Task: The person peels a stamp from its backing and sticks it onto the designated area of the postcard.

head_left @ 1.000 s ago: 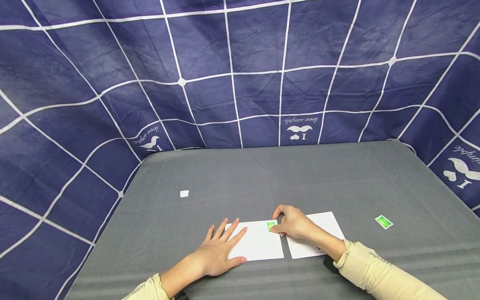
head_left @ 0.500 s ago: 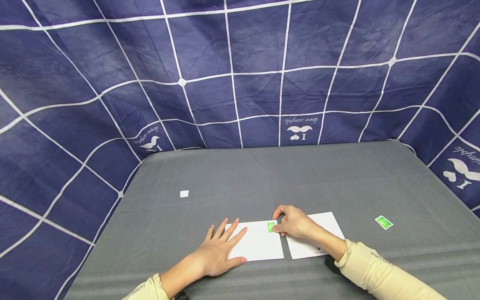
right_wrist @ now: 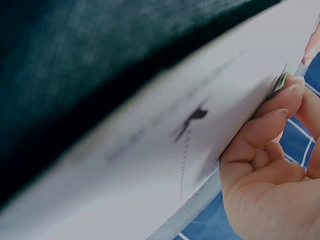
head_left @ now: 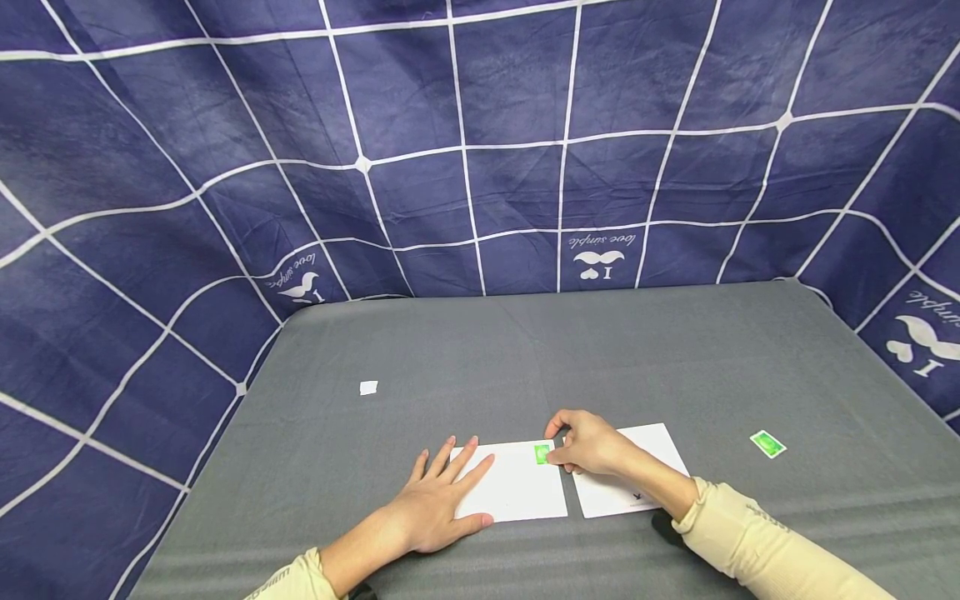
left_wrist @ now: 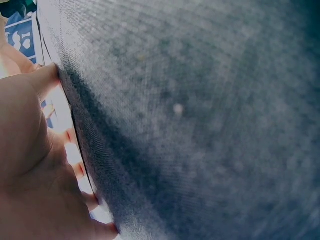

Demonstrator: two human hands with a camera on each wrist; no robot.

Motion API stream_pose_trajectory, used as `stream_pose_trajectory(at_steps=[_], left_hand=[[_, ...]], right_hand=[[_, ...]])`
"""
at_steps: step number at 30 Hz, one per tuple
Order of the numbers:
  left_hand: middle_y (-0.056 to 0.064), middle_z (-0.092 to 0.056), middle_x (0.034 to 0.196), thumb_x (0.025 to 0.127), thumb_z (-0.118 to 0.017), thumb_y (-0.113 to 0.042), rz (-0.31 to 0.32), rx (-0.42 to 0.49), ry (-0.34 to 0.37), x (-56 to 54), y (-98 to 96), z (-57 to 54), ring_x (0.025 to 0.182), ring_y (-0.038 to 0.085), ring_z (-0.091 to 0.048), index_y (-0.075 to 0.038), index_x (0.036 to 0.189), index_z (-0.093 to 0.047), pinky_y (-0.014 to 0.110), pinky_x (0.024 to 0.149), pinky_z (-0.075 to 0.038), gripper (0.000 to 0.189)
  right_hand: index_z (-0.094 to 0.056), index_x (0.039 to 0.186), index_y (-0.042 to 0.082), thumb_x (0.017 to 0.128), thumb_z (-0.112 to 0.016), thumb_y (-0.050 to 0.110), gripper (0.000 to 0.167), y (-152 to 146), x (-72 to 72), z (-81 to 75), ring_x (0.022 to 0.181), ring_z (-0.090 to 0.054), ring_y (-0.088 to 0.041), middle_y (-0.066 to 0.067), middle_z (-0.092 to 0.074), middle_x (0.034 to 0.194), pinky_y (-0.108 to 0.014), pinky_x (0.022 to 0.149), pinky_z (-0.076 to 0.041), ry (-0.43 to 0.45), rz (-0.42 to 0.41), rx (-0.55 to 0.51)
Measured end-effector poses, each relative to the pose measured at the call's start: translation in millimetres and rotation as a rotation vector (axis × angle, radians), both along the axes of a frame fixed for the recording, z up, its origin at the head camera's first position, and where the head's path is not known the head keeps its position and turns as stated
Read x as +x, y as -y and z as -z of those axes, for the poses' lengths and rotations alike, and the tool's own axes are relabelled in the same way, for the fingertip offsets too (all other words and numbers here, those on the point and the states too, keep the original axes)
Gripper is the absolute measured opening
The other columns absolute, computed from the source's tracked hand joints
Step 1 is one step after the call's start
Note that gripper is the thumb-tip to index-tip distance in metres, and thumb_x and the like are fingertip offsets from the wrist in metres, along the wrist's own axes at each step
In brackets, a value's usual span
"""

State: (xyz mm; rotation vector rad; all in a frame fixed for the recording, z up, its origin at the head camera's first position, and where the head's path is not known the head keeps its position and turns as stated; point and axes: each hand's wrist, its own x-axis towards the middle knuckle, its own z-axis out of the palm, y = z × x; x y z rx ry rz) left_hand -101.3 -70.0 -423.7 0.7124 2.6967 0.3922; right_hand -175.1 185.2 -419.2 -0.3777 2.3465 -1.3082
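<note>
At lower centre, your spread left hand [head_left: 437, 505] likely steadied the white paper rectangle [head_left: 517, 496]; your right hand [head_left: 590, 447] touched the green rectangular sticker [head_left: 542, 454], whether pinching, unclear.

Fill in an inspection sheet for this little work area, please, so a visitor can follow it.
Surface: gray cloth tabletop, rippled along the near side.
Job's things: left white card with a green stamp at its far right corner; right white card beside it, with small dark printing; a second green stamp lies alone farther right.
Clutter: small white scrap, far left.
Hands: left hand, fingers spread over the left card's left end; right hand, thumb at the first stamp's right edge, but whether it pinches it is unclear.
Cables: nothing seen.
Surroundings: blue cloth with white grid lines behind and at both sides.
</note>
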Motion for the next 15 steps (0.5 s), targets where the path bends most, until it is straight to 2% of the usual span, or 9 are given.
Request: stream_pose_trajectory(at_steps=[15], left_hand=[[0.008, -0.015, 0.158, 0.093, -0.039, -0.063, -0.003, -0.015, 0.0, -0.1, -0.4, 0.0, 0.142, 0.036, -0.008, -0.022, 0.152, -0.024, 0.064, 0.105, -0.013, 0.074]], right_hand=[[-0.058, 0.1, 0.0, 0.08, -0.069, -0.006, 0.023, -5.7, -1.8, -1.9, 0.049, -0.047, -0.01, -0.001, -0.048, 0.055, -0.02, 0.046, -0.041, 0.023, -0.074, -0.014]])
